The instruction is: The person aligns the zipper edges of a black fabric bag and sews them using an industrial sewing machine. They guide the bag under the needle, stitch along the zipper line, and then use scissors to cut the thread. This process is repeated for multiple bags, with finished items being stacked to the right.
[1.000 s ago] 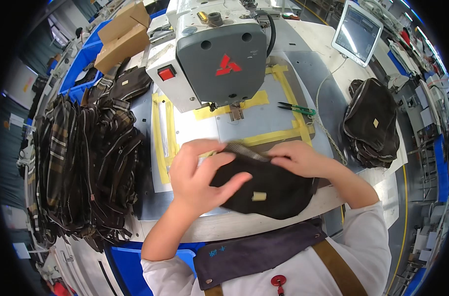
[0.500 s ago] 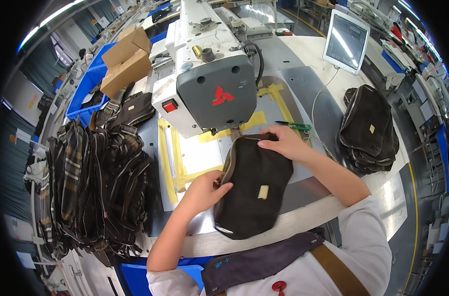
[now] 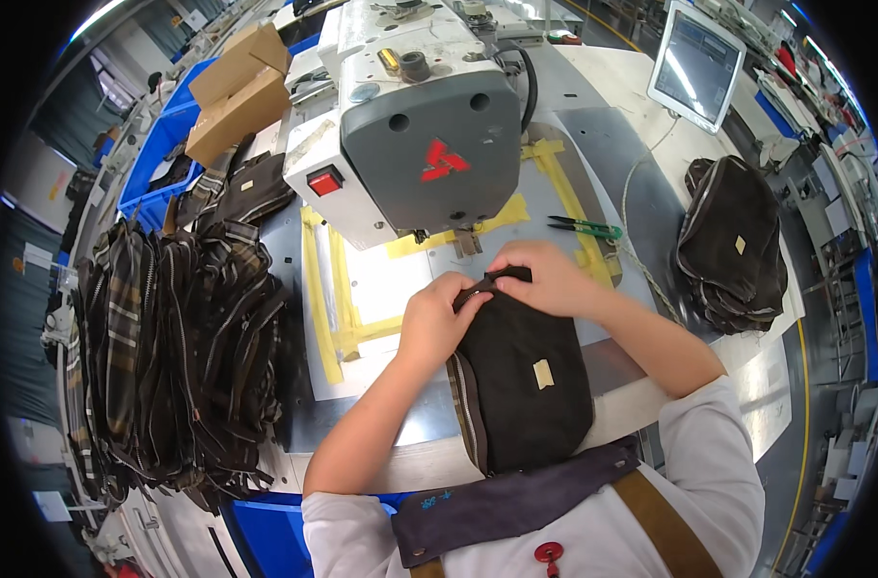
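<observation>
A dark brown fabric bag (image 3: 521, 419) with a small cream patch and zippered sides lies at the table's front edge, below the sewing machine head (image 3: 429, 130). Both hands grip its far end: my left hand (image 3: 438, 318) pinches the dark edge from the left, my right hand (image 3: 540, 282) pinches it just to the right, their fingertips close together. Just beyond them is the machine's work plate (image 3: 362, 289) bordered with yellow tape. Green-handled snips (image 3: 598, 229) lie on its right, beside a pale cord.
Plaid and dark bags (image 3: 155, 356) are heaped at left; more dark bags (image 3: 733, 241) are stacked at right. Behind the left heap stand blue bins (image 3: 142, 144) and a cardboard box (image 3: 237, 96). A tablet screen (image 3: 694, 67) is at back right, with other workstations beyond.
The bag has turned from lying crosswise to pointing away from me. Both hands have shifted to its far end and now meet close together, pinching that edge.
</observation>
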Motion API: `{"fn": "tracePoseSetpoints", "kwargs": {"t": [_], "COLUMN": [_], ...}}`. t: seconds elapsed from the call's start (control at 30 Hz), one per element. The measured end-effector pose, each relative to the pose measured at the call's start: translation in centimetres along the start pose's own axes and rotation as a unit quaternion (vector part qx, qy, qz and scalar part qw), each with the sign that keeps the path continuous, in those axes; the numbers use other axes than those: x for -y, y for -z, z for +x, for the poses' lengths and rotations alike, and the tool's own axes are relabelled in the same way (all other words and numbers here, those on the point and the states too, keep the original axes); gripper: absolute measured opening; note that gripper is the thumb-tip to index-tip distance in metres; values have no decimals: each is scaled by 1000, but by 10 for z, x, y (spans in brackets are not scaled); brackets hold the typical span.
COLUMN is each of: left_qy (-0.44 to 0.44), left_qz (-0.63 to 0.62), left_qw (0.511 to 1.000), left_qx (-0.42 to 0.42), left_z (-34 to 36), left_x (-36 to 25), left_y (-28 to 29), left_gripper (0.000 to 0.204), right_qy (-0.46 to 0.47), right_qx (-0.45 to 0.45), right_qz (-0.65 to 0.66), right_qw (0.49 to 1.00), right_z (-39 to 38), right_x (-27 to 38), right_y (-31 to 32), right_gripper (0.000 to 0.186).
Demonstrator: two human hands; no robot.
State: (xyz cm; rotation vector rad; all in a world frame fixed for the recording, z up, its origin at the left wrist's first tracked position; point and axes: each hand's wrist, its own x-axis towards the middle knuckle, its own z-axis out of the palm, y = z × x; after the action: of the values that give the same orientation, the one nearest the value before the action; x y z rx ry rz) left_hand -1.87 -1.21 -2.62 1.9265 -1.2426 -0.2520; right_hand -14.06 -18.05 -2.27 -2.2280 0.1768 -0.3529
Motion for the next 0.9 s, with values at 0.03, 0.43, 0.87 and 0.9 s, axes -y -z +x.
{"fn": "tracePoseSetpoints", "kwargs": {"t": [0.03,0.43,0.87,0.9], "left_qy": [-5,-87,113,113], "left_qz": [0,-81,-354,-352], "left_qw": [1000,992,925,925], "left_qx": [-17,-30,80,82], "left_z": [1,-3,6,7], "left_x": [0,-5,18,19], "left_y": [-1,5,2,2], "left_gripper": [20,8,11,11], "right_qy": [44,-34,-13,-20], "right_qx": [-11,5,-12,-8], "right_qz": [-43,153,190,198], "right_qw": [998,988,982,980], "right_z": [1,5,6,6], "right_x": [5,5,0,-1], "right_y": [0,-5,-8,-8], "right_gripper": [18,17,15,15]}}
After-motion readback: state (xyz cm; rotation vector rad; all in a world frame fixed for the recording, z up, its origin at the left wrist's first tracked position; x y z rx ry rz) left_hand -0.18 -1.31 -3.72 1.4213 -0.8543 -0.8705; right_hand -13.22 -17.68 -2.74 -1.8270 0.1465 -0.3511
